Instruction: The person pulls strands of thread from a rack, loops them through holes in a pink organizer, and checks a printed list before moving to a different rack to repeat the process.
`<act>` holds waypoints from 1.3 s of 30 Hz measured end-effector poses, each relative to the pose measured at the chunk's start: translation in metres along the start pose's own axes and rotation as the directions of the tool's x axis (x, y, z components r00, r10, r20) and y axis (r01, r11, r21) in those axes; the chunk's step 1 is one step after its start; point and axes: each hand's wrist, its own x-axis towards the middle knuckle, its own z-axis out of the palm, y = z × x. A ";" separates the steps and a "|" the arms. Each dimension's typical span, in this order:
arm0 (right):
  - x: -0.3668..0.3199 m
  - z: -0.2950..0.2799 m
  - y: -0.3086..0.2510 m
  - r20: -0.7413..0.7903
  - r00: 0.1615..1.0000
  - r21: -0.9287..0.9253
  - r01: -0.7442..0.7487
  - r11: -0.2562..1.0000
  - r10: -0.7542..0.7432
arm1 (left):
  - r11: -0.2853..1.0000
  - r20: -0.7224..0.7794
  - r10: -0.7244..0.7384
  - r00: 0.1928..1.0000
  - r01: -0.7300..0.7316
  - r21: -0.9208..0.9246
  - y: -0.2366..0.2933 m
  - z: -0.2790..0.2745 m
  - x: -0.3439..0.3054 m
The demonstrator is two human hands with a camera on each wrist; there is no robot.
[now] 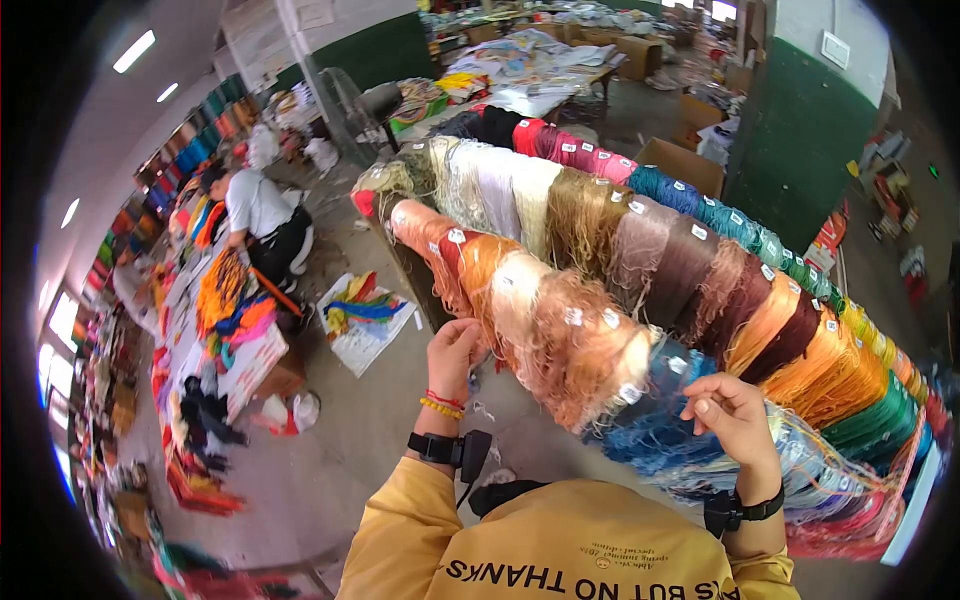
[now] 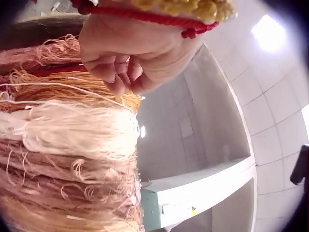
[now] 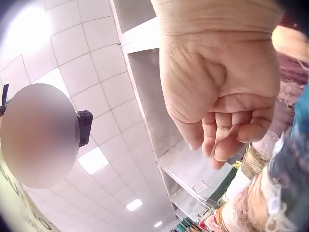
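Long rows of thread skeins hang over a rack, most with small white tags. In the head view my left hand [image 1: 455, 348] is beside the lower edge of the orange and peach skeins [image 1: 500, 290]. The left wrist view shows its fingers loosely bent over orange thread [image 2: 63, 82], with nothing seen between thumb and fingertips. A pale cream skein [image 2: 82, 130] hangs next to the orange one. My right hand [image 1: 728, 412] hovers by the blue skeins [image 1: 650, 410], fingers loosely curled. Its palm in the right wrist view [image 3: 219, 96] holds nothing.
Another person [image 1: 258, 215] crouches at left beside a low table [image 1: 262, 362] heaped with coloured thread. A white sheet [image 1: 350, 350] with bright skeins lies on the floor. A fan [image 1: 345, 110] stands beyond the rack, and a green and white pillar [image 1: 800, 140] rises behind it.
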 end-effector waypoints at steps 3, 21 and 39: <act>0.036 0.067 -0.004 -0.016 1.000 0.012 -0.015 1.000 0.015 | 0.999 0.139 0.050 0.989 -0.051 0.002 0.021 -0.017 0.050; 0.149 0.239 0.016 0.069 0.985 -0.160 -0.148 0.976 0.161 | 0.911 0.300 0.218 0.929 -0.304 0.279 -0.015 -0.059 0.134; 0.175 0.256 0.046 -0.122 0.980 -0.209 -0.178 0.961 0.155 | 0.936 0.445 0.240 0.863 -0.328 0.131 -0.041 -0.061 0.140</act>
